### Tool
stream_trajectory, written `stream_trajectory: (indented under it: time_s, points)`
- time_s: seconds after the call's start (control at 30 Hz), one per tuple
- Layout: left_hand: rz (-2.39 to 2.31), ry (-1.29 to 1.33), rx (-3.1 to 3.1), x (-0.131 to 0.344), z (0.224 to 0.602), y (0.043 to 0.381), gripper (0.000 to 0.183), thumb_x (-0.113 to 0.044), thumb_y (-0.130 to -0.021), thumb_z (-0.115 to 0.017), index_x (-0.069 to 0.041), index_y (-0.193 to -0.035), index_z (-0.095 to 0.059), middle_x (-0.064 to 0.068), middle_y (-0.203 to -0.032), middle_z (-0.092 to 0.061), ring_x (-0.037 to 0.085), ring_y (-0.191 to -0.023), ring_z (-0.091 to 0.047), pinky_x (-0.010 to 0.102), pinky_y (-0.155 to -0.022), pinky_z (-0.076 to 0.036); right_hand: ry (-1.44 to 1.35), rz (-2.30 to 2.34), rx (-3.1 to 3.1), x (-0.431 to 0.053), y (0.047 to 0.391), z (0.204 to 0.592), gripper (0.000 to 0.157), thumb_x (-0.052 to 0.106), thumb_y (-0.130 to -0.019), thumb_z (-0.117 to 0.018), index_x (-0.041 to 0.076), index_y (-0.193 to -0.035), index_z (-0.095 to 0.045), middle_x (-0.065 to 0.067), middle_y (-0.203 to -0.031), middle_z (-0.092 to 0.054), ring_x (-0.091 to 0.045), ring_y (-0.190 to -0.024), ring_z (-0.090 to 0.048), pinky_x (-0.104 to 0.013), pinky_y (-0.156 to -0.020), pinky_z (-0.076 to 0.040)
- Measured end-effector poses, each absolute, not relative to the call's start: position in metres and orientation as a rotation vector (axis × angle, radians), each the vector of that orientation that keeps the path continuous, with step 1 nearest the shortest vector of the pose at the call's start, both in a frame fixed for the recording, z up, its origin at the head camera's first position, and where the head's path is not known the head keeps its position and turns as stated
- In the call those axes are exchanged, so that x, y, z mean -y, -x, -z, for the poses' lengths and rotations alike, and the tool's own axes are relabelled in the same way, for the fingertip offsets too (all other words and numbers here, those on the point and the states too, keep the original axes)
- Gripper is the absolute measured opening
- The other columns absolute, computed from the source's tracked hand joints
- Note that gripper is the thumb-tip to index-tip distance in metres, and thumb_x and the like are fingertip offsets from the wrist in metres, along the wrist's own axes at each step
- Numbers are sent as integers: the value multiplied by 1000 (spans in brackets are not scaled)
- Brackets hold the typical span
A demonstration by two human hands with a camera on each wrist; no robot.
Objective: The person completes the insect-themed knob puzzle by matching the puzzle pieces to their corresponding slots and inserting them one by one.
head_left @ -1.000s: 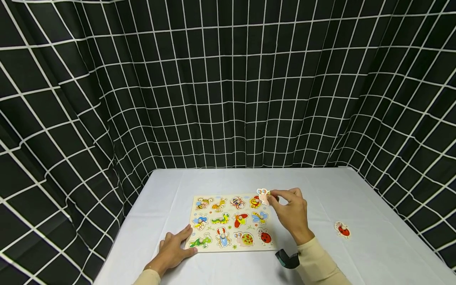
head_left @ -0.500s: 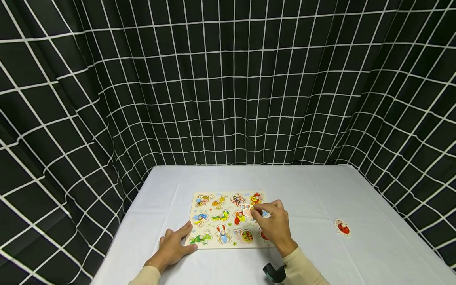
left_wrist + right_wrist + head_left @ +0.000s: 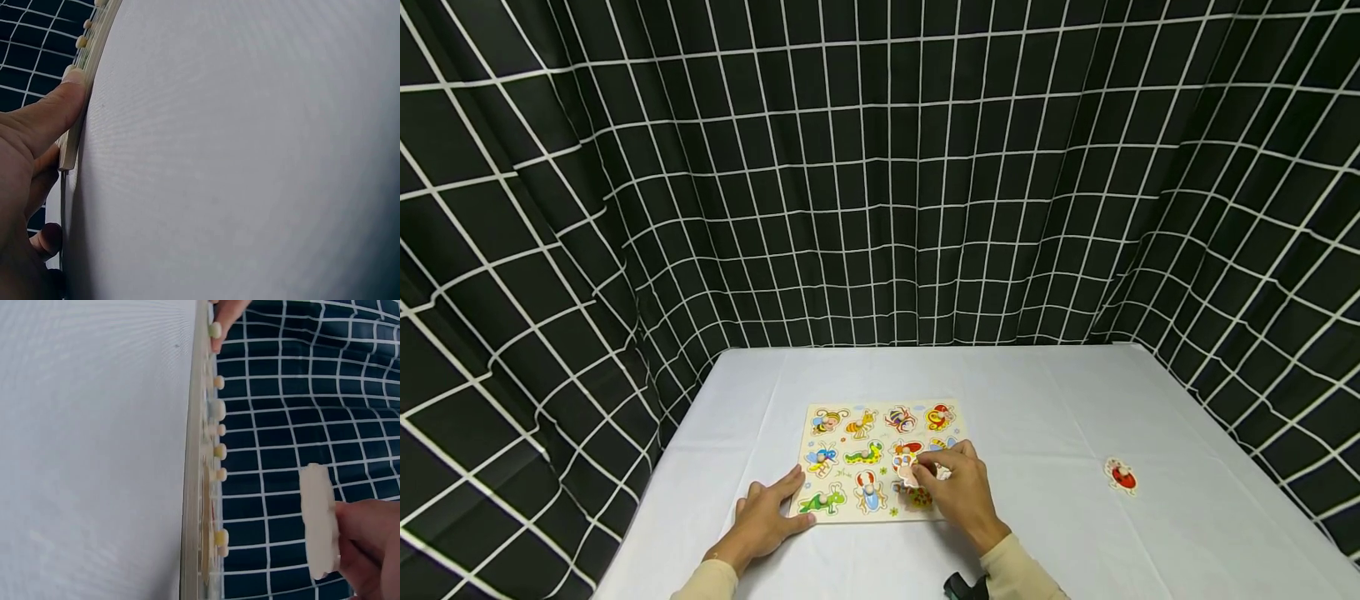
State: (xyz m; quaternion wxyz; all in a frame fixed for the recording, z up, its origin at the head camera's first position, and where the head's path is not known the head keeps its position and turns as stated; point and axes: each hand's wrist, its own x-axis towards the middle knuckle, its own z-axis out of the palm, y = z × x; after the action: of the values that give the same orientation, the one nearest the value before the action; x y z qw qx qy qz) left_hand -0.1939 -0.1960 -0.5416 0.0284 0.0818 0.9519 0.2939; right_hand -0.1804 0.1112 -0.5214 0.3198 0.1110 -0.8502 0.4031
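My right hand (image 3: 958,492) pinches a pale pink snail-like puzzle piece (image 3: 906,472) between thumb and fingertips. In the right wrist view the piece (image 3: 319,519) is seen edge-on, well apart from the board's face. Below it, in the head view, the red-spotted snail picture (image 3: 919,498) on the wooden peg puzzle board (image 3: 846,517) is partly covered. My left hand (image 3: 763,517) rests at the board's near left corner with fingers spread. Its thumb (image 3: 72,87) lies along the board's edge in the left wrist view.
On the white tablecloth (image 3: 1045,408), a red ladybug piece (image 3: 1122,476) lies right of the board. Several knobbed insect pieces, such as the caterpillar (image 3: 864,453) and the stag beetle (image 3: 869,492), sit in the board. Black curtains (image 3: 880,167) with white grid lines enclose the table.
My right hand has carried the snail-like piece from the board's far right corner left and toward me, over the lower snail picture. The left hand has stayed at its corner.
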Motion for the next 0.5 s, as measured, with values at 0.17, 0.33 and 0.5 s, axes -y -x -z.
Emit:
stream_trajectory:
  time_s: [0.17, 0.33, 0.5]
  points:
    - [-913, -248, -2936, 196, 540, 193, 80, -45, -71, -81, -16, -140, -53, -5, -149, -40, 15, -88, -36, 40, -77, -28, -295, -1080, 2302, -111, 181, 529, 14, 12, -71, -87, 19, -79, -78, 19, -72, -63, -15, -70, -44, -24, -57, -36]
    - [-916, -248, -2938, 196, 540, 192, 80, -45, -71, -81, -15, -140, -53, -5, -149, -41, 15, -88, -36, 40, -78, -29, -288, -1096, 2382, -111, 180, 535, 13, 12, -71, -87, 18, -78, -78, 11, -74, -60, -12, -70, -43, -25, -57, -36]
    - [-920, -243, -2936, 196, 539, 192, 80, -45, -71, -81, -16, -140, -53, -4, -149, -41, 15, -88, -36, 40, -79, -29, -281, -1085, 2405, -111, 181, 538, 13, 13, -69, -88, 18, -77, -78, 13, -73, -59, -10, -70, -42, -25, -58, -35]
